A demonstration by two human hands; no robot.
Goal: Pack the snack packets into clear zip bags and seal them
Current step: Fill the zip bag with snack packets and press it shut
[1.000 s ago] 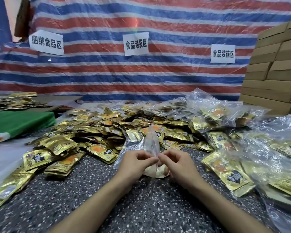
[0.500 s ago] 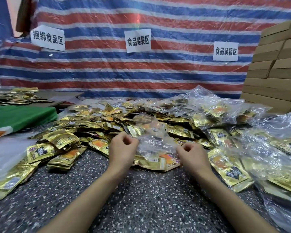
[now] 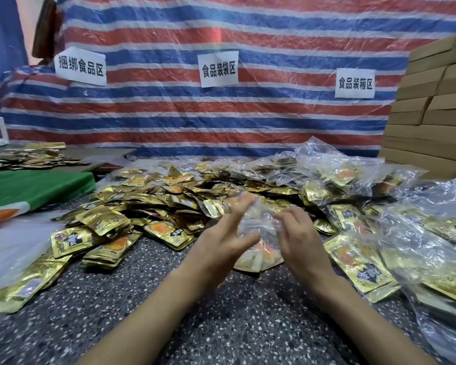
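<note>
A clear zip bag point(image 3: 259, 225) with gold snack packets in its bottom stands on the speckled table point(image 3: 221, 325) between my hands, blurred by motion. My left hand point(image 3: 221, 239) is against the bag's left side with its fingers stretched straight up and forward. My right hand point(image 3: 299, 234) holds the bag's right side, fingers curled onto the plastic. A wide heap of loose gold snack packets point(image 3: 163, 204) lies just behind the hands.
Filled clear bags point(image 3: 419, 233) pile up at the right. Stacked cardboard boxes point(image 3: 432, 114) stand at the far right. A green cloth point(image 3: 32, 185) and more packets lie at the left. A striped tarp wall with paper signs point(image 3: 217, 67) closes the back.
The hands, which had spread apart along the bag's top, have come together again. The left hand's fingers have straightened, and the bag now stands more upright between the hands.
</note>
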